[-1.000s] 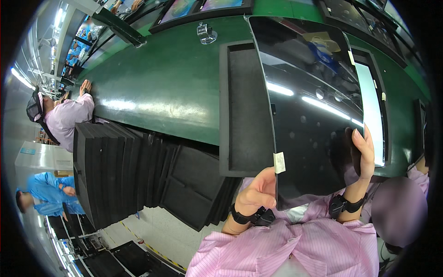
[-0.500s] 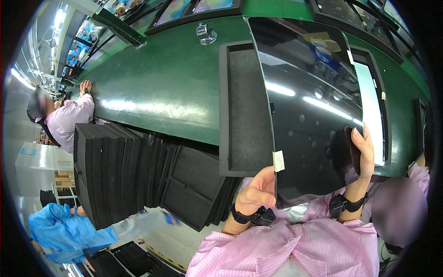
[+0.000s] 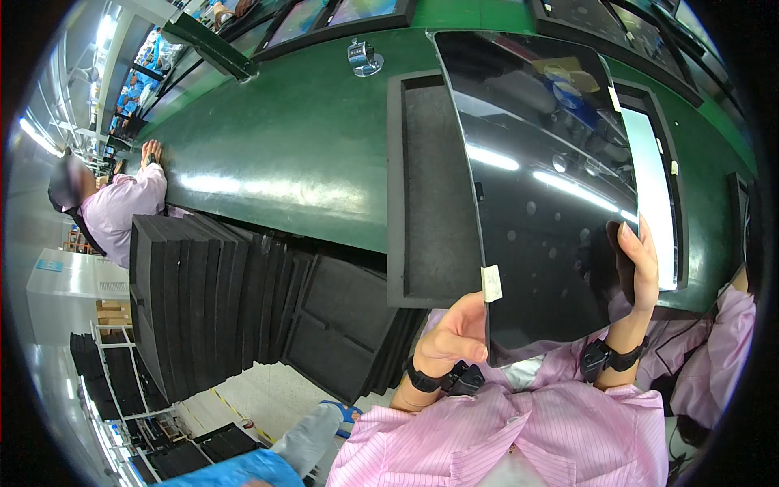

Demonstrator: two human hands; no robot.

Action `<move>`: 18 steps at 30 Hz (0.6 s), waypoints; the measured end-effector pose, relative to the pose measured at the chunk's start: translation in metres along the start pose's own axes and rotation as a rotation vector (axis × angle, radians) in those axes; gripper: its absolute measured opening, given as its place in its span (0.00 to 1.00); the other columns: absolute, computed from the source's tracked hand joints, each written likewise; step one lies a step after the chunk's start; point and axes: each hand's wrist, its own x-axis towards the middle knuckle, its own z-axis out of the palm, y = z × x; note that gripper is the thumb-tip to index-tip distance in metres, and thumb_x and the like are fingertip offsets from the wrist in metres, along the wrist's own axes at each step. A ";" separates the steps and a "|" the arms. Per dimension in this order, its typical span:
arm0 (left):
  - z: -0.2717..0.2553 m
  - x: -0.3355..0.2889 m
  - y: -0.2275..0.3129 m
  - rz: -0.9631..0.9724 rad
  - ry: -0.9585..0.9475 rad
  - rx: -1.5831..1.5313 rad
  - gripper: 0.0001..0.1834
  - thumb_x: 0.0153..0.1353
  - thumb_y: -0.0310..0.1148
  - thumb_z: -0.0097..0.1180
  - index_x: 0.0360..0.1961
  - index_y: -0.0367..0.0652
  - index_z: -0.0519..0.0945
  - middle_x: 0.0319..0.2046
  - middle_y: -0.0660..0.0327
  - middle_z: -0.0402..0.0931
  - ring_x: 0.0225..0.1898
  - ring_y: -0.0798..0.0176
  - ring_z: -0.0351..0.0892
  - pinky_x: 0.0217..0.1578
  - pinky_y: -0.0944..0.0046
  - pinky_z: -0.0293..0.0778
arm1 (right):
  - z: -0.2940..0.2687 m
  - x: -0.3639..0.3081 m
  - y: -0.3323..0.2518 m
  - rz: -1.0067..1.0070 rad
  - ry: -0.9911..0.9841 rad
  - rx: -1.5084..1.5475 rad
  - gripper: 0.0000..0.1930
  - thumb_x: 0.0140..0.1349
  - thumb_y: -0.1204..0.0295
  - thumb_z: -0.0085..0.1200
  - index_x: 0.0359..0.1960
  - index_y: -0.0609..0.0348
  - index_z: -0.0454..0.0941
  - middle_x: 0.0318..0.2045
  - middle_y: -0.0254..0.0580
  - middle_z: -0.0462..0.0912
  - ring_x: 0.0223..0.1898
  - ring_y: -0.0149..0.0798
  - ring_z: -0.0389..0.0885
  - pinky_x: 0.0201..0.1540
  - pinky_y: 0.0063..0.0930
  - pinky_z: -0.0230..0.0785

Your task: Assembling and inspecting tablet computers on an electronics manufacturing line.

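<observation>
A large glossy black display panel [image 3: 544, 203] is tilted up in front of me, its surface reflecting the ceiling lights. My left hand [image 3: 456, 331] grips its lower left corner, thumb on the front, just below a pale tape tab [image 3: 492, 283]. Along the lower right edge, my right hand [image 3: 641, 266] holds it, with part of the fingers hidden behind. Beneath the panel's left side lies a black foam tray [image 3: 436, 178] on the green table [image 3: 284, 154]. To the right, a pale, bright panel [image 3: 652, 199] in a black tray is partly covered by the held one.
A silver tally counter [image 3: 363, 58] stands behind the foam tray. Stacked black foam trays [image 3: 203, 300] rise left of me beside the table. A person in pink [image 3: 122, 199] works at the far left; another pink sleeve [image 3: 714, 357] is at my right. Someone in blue [image 3: 243, 469] is at the bottom.
The person in blue has walked from the lower left toward the bottom middle. The person at my right has shifted. Framed screens at the top have slid slightly left; my hands and panel barely moved.
</observation>
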 end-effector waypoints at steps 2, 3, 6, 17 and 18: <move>0.001 -0.002 0.001 0.002 0.023 0.038 0.40 0.41 0.23 0.61 0.58 0.30 0.58 0.56 0.55 0.62 0.58 0.60 0.59 0.58 0.63 0.52 | 0.000 -0.001 -0.001 0.006 0.021 -0.009 0.22 0.55 0.68 0.51 0.49 0.69 0.66 0.41 0.45 0.74 0.41 0.33 0.73 0.46 0.23 0.62; 0.000 -0.004 0.002 -0.016 0.044 0.096 0.40 0.42 0.24 0.61 0.58 0.29 0.57 0.56 0.54 0.61 0.59 0.60 0.58 0.58 0.62 0.52 | 0.001 -0.001 -0.001 0.007 0.021 -0.009 0.22 0.55 0.68 0.51 0.49 0.69 0.66 0.41 0.45 0.74 0.41 0.33 0.73 0.46 0.23 0.62; 0.003 -0.004 0.007 -0.012 0.078 0.220 0.41 0.44 0.26 0.60 0.59 0.28 0.54 0.57 0.51 0.59 0.60 0.58 0.56 0.59 0.61 0.51 | 0.003 0.000 -0.002 0.019 0.016 0.007 0.21 0.56 0.69 0.50 0.49 0.69 0.66 0.41 0.45 0.74 0.41 0.33 0.73 0.46 0.23 0.62; 0.042 0.018 0.010 0.510 0.241 1.506 0.39 0.38 0.20 0.64 0.54 0.23 0.61 0.54 0.38 0.61 0.53 0.49 0.67 0.49 0.61 0.68 | 0.007 0.008 -0.002 0.025 0.102 0.093 0.16 0.58 0.69 0.49 0.45 0.65 0.70 0.36 0.37 0.76 0.37 0.27 0.73 0.42 0.18 0.62; 0.042 0.019 0.010 0.511 0.237 1.505 0.39 0.38 0.20 0.64 0.54 0.23 0.61 0.54 0.38 0.61 0.53 0.49 0.67 0.49 0.61 0.68 | 0.007 0.008 -0.003 0.028 0.064 0.100 0.16 0.58 0.69 0.49 0.45 0.65 0.70 0.36 0.37 0.76 0.37 0.27 0.73 0.42 0.19 0.62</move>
